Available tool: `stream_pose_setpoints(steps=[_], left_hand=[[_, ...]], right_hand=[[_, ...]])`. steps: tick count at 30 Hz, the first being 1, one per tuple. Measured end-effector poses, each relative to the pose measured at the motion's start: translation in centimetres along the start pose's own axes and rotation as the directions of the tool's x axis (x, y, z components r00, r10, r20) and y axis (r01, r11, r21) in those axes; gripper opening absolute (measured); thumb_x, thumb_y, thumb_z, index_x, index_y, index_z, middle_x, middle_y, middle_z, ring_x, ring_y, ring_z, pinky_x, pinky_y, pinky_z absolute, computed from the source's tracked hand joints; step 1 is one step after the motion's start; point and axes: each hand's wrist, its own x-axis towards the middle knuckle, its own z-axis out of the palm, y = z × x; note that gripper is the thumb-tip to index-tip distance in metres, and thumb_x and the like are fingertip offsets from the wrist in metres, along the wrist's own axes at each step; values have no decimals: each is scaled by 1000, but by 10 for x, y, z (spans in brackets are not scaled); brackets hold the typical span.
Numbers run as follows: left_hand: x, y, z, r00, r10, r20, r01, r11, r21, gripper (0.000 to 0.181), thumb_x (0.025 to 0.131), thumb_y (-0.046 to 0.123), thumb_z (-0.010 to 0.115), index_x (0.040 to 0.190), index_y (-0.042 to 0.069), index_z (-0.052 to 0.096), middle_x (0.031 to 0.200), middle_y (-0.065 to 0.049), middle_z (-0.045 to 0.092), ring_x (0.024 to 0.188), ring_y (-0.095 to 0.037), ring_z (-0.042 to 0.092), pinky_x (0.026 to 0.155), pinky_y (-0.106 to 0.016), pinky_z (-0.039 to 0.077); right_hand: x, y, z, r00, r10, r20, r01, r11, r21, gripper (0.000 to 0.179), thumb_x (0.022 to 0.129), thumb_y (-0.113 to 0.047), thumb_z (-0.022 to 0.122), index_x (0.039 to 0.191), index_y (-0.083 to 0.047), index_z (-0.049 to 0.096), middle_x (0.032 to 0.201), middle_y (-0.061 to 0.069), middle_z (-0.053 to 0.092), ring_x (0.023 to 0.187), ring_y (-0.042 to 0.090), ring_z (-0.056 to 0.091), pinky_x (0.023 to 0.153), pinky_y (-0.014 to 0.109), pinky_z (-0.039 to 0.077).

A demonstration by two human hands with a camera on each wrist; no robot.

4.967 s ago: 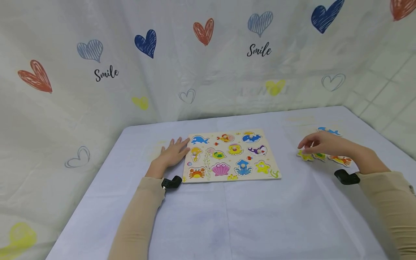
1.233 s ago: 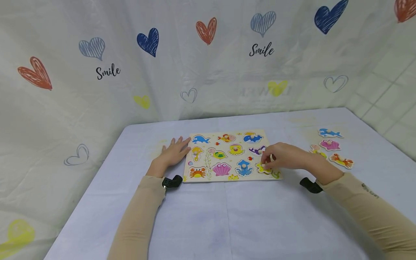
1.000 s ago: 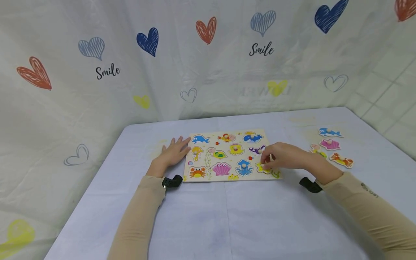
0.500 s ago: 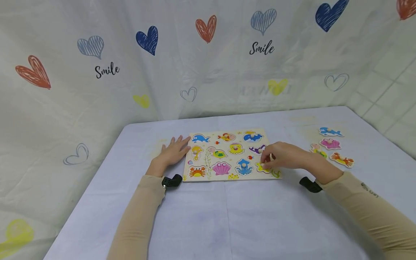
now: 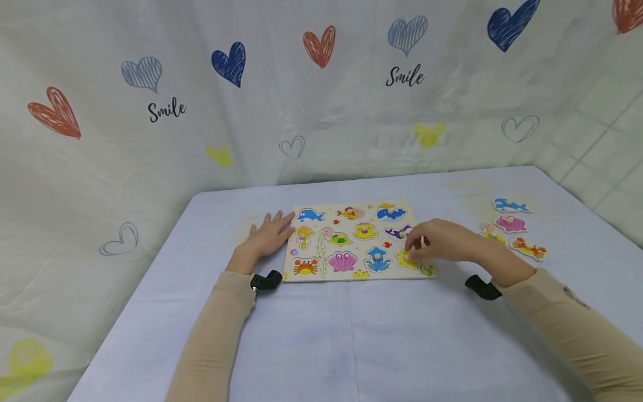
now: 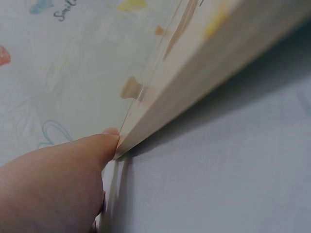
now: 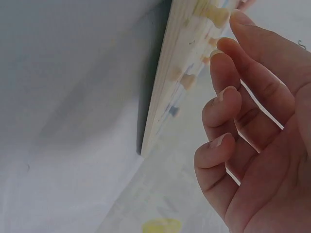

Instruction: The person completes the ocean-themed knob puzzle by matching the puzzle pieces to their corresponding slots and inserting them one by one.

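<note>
The star (image 5: 404, 259) lies at eight o'clock beside your right hand (image 5: 443, 240), fingers loosely parted, while your spread left hand (image 5: 268, 235) touches the board (image 5: 369, 219) at nine o'clock.

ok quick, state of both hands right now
Left hand: open, touching the puzzle board.
Right hand: at the yellow starfish; can't tell whether it's pinching it.

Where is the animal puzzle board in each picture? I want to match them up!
Head view: the puzzle board lies flat near the middle.
Left wrist view: the puzzle board slants from left of centre up to the top right.
Right wrist view: the puzzle board is a narrow slanting strip, in the upper middle.
Shared landmark: the white cloth under it.
</note>
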Motion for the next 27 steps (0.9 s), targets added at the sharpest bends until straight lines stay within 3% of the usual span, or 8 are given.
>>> stream_pose_setpoints(steps=[6, 10, 20, 27], left_hand=[[2, -3, 1, 1000, -4, 3, 4, 1000, 0, 63, 109, 52, 35, 166, 27, 20, 171, -13, 7, 155, -42, -5, 116, -72, -4], [3, -4, 1, 1000, -3, -1, 3, 1000, 4, 63, 110, 52, 34, 166, 27, 20, 171, -13, 7, 155, -43, -6, 116, -72, -4], [0, -6, 0, 1000, -13, 2, 13, 1000, -9, 63, 110, 51, 34, 166, 27, 19, 171, -13, 7, 155, -42, -6, 116, -71, -4], [-3, -7, 1, 1000, -19, 0, 19, 1000, -18, 63, 110, 51, 35, 166, 27, 20, 171, -13, 7, 155, -42, -6, 116, -71, -4]], right_hand=[[-4, 8, -11, 997, -13, -80, 12, 1000, -10, 16, 92, -22, 79, 104, -13, 77, 84, -5, 61, 79, 17, 53, 64, 30, 46], [-9, 18, -24, 986, 22, -164, -20, 1000, 10, 20, 93, -20, 78, 108, -8, 77, 86, -2, 62, 78, 19, 53, 61, 29, 46], [-13, 65, -43, 930, 117, -349, -107, 993, 49, 27, 100, -19, 69, 118, 1, 72, 97, 10, 67, 85, 27, 57, 65, 34, 47], [-18, 104, -56, 889, 256, -379, -242, 967, 86, 35, 105, -22, 59, 128, 4, 63, 113, 27, 63, 102, 44, 54, 75, 50, 48]])
